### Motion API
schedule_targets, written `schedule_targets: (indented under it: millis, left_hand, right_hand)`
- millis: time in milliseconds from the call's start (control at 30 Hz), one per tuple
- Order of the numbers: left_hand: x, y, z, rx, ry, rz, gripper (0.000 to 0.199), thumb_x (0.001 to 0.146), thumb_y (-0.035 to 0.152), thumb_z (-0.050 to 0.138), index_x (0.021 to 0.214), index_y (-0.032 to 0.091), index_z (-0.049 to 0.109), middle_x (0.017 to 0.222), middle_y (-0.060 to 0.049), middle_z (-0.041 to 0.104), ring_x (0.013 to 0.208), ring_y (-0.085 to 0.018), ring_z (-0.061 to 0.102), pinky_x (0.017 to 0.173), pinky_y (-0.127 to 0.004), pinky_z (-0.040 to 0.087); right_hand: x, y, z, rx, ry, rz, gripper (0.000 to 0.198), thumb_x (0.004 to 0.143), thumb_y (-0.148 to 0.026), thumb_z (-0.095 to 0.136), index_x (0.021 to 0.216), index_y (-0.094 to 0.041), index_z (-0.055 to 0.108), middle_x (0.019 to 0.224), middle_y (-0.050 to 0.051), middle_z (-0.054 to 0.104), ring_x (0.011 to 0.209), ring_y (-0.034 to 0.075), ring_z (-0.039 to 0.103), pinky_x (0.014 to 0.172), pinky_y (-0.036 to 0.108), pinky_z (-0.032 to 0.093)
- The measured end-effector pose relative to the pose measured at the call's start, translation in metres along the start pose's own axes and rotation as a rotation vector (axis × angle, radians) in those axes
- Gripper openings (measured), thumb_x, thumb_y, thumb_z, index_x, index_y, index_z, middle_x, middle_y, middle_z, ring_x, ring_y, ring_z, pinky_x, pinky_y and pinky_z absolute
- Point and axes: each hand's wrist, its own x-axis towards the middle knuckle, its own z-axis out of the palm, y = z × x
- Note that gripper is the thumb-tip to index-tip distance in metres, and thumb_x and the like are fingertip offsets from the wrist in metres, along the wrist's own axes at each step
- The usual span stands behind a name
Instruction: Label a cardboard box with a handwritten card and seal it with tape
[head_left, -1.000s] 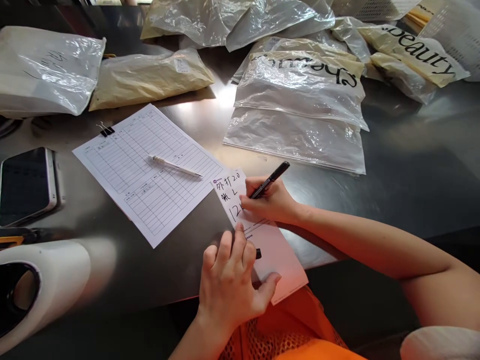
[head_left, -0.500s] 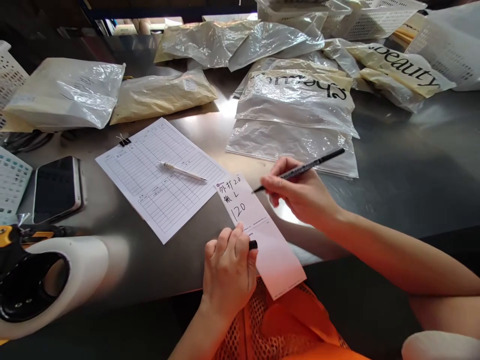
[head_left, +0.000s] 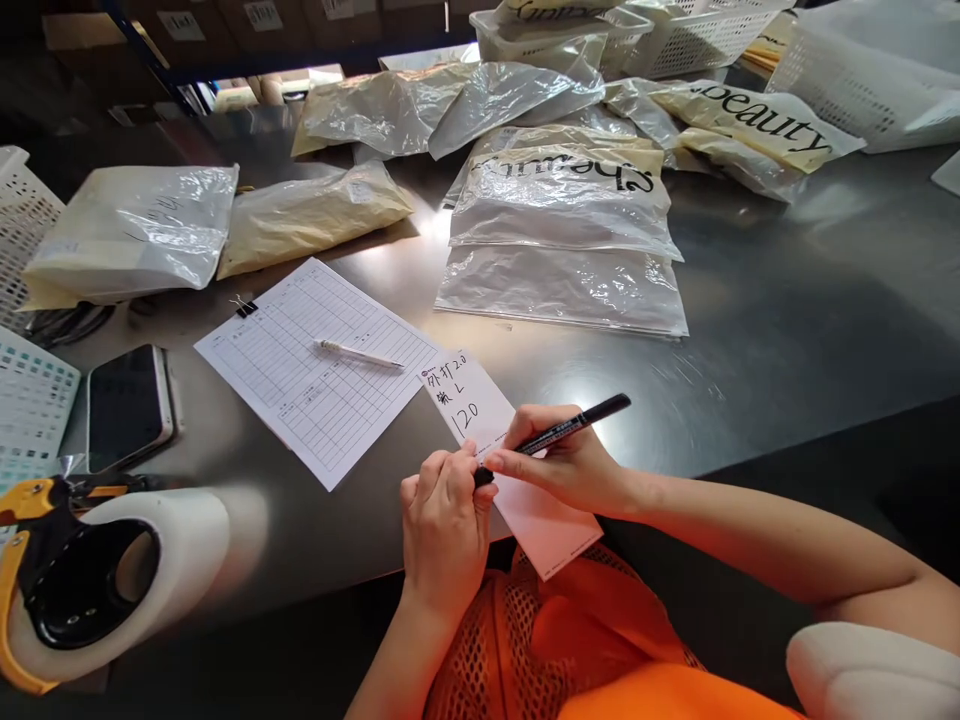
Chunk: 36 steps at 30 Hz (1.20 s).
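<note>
My right hand [head_left: 562, 460] grips a black marker [head_left: 574, 425], its tip pointing down-left at the small black cap [head_left: 484, 477] in my left hand. My left hand [head_left: 448, 510] is closed around that cap and rests at the left edge of a white label slip [head_left: 495, 415]. Handwritten black characters and "120" stand on the slip's upper half; its lower end reaches over the table edge. Whether the marker tip sits inside the cap is hard to tell. Left of the slip lies a printed form [head_left: 315, 400] under a black binder clip [head_left: 244, 308], with a white pen [head_left: 358, 354] on top.
A phone [head_left: 129, 405] and a tape dispenser with a large clear roll [head_left: 180, 550] are at the left of the metal table [head_left: 787, 330]. Flat plastic bags [head_left: 562, 290] lie ahead. Stuffed bags [head_left: 315, 220] and white perforated baskets [head_left: 862, 85] line the back.
My right hand has moved down and left, bringing the marker from beside the writing to the cap in my left hand. The view has shifted slightly.
</note>
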Motion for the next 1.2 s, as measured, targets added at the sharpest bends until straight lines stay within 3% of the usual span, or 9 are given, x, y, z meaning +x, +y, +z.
schedule_targets:
  millis: [100, 267, 467, 600, 800, 900, 967, 1067, 1200]
  left_hand:
    - [0.001, 0.001, -0.001, 0.025, 0.001, 0.014, 0.026, 0.103, 0.028, 0.039, 0.108, 0.014, 0.061, 0.111, -0.011, 0.071, 0.105, -0.024, 0.058, 0.078, -0.037, 0.037]
    - [0.001, 0.001, -0.002, 0.005, -0.003, 0.027, 0.027, 0.1, 0.018, 0.045, 0.124, 0.017, 0.055, 0.11, -0.008, 0.071, 0.108, -0.024, 0.058, 0.079, -0.038, 0.038]
    - [0.0, 0.002, 0.002, 0.029, 0.049, 0.028, 0.023, 0.102, 0.023, 0.039, 0.098, 0.017, 0.061, 0.093, -0.007, 0.073, 0.108, -0.028, 0.06, 0.079, -0.039, 0.037]
    - [0.003, 0.005, 0.001, 0.012, 0.075, 0.019, 0.019, 0.097, 0.015, 0.049, 0.109, 0.019, 0.063, 0.1, -0.004, 0.073, 0.099, -0.023, 0.062, 0.074, -0.036, 0.037]
    - [0.003, 0.006, -0.001, 0.021, 0.103, -0.016, 0.02, 0.096, 0.017, 0.049, 0.113, 0.014, 0.059, 0.106, -0.006, 0.072, 0.106, -0.023, 0.062, 0.075, -0.037, 0.041]
    - [0.002, 0.003, 0.003, 0.028, 0.1, 0.001, 0.03, 0.096, 0.029, 0.055, 0.121, 0.012, 0.054, 0.113, -0.01, 0.071, 0.11, -0.024, 0.061, 0.079, -0.038, 0.043]
    - [0.0, 0.001, 0.004, 0.022, 0.1, 0.012, 0.041, 0.091, 0.038, 0.063, 0.122, 0.013, 0.054, 0.117, -0.012, 0.069, 0.115, -0.027, 0.06, 0.083, -0.041, 0.045]
    - [-0.006, 0.0, 0.004, -0.073, 0.188, -0.047, 0.036, 0.088, 0.04, 0.067, 0.112, 0.016, 0.055, 0.117, -0.014, 0.067, 0.116, -0.029, 0.06, 0.089, -0.043, 0.046]
    - [-0.015, 0.009, 0.001, -0.236, 0.19, -0.303, 0.027, 0.088, 0.036, 0.066, 0.105, 0.018, 0.055, 0.093, -0.008, 0.065, 0.086, -0.024, 0.064, 0.075, -0.038, 0.051]
  right_hand:
    - [0.001, -0.001, 0.0, 0.024, -0.108, 0.015, 0.026, 0.08, -0.038, 0.078, 0.072, -0.017, 0.065, 0.069, 0.0, 0.061, 0.06, 0.011, 0.054, 0.054, 0.024, 0.042]
    - [0.001, -0.002, 0.01, 0.19, -0.172, 0.176, 0.046, 0.095, -0.056, 0.049, 0.078, -0.019, 0.071, 0.108, 0.008, 0.058, 0.104, 0.021, 0.056, 0.096, 0.036, 0.046]
    - [-0.001, 0.006, 0.033, 0.354, -0.111, 0.342, 0.03, 0.089, -0.047, 0.055, 0.096, -0.019, 0.066, 0.109, 0.008, 0.057, 0.1, 0.02, 0.055, 0.088, 0.035, 0.048]
    - [-0.001, 0.013, 0.038, 0.34, -0.14, 0.36, 0.027, 0.089, -0.043, 0.056, 0.101, -0.021, 0.065, 0.109, 0.007, 0.056, 0.103, 0.021, 0.055, 0.089, 0.035, 0.049]
    - [-0.005, 0.023, 0.014, 0.044, -0.225, -0.005, 0.039, 0.092, -0.053, 0.057, 0.119, -0.025, 0.051, 0.14, 0.012, 0.042, 0.127, 0.025, 0.047, 0.101, 0.039, 0.044]
    - [-0.005, 0.016, -0.02, -0.362, -0.273, -0.312, 0.061, 0.089, -0.047, 0.065, 0.14, -0.027, 0.037, 0.145, 0.014, 0.039, 0.14, 0.027, 0.033, 0.109, 0.041, 0.037]
    - [-0.011, 0.007, -0.042, -0.686, -0.42, -0.429, 0.058, 0.092, -0.043, 0.061, 0.143, -0.027, 0.04, 0.143, 0.012, 0.047, 0.14, 0.027, 0.034, 0.111, 0.045, 0.032]
    - [-0.037, -0.002, -0.056, -1.022, -0.547, -0.463, 0.052, 0.094, -0.048, 0.057, 0.14, -0.025, 0.049, 0.135, 0.011, 0.056, 0.131, 0.032, 0.043, 0.107, 0.05, 0.03]
    - [-0.085, 0.002, -0.034, -1.14, -0.35, -0.347, 0.054, 0.095, -0.046, 0.05, 0.14, -0.016, 0.05, 0.123, 0.015, 0.061, 0.111, 0.031, 0.053, 0.097, 0.05, 0.037]
